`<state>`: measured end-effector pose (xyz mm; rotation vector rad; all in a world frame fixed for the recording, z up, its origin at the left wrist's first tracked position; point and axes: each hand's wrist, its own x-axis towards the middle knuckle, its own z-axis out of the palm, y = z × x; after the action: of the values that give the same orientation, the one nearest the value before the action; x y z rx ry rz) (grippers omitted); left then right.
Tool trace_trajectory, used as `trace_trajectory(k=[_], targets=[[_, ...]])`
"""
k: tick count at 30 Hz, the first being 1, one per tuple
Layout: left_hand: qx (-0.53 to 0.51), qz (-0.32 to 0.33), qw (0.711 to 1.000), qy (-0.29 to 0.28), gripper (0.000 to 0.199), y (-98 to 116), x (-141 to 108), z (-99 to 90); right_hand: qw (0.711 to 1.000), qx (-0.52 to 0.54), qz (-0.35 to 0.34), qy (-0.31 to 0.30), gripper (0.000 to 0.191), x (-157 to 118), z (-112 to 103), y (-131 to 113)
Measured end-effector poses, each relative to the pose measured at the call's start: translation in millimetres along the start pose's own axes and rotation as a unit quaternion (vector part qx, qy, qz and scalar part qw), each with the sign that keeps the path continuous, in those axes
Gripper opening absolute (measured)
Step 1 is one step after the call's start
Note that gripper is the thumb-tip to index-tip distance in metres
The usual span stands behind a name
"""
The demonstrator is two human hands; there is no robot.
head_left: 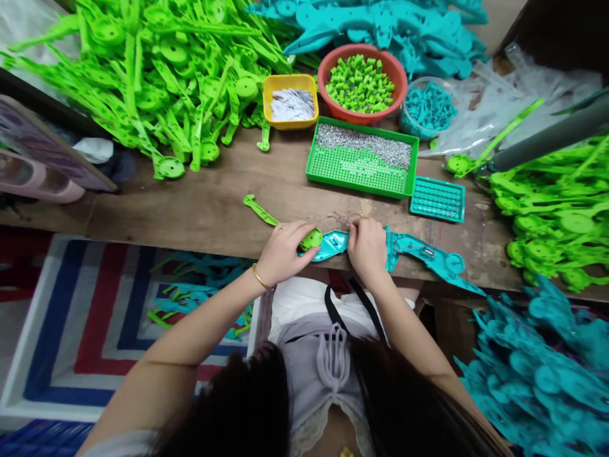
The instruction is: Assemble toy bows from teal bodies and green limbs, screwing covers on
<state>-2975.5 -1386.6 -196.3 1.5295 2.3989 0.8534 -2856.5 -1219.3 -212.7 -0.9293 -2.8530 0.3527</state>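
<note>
The wooden workbench (209, 203) runs beneath the turquoise shell (409, 244), which I have lying hollow side up. Beyond the shell sits the green perforated tray (359, 176), with small metal pieces in it. At the shell's left end is the light-green arm piece (311, 238), its round cup right beside it. My left hand (284, 252) is closed round that cup; my right hand (370, 249) curls over the shell, and I cannot tell whether it grips the shell or pinches something. Thin wires (343, 221) show at the shell's far side. I judge it best to align the cup squarely, brace the shell and guide the wires clear so none gets trapped.
</note>
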Motion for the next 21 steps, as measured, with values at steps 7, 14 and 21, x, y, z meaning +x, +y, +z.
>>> trace_trajectory(k=[7, 14, 21], targets=[[0.026, -0.036, 0.997, -0.061, 0.040, -3, 11, -3.2, 1.000, -0.025, 0.003, -0.009, 0.028, 4, -1, -1], [-0.028, -0.008, 0.994, -0.103, 0.037, -20, 10, -6.2, 1.000, -0.016, -0.018, -0.007, 0.030, 6, 1, 3], [-0.068, -0.055, 0.996, -0.032, 0.044, -16, 3, 0.6, 0.998, 0.045, -0.034, 0.010, 0.024, 6, -19, -4]])
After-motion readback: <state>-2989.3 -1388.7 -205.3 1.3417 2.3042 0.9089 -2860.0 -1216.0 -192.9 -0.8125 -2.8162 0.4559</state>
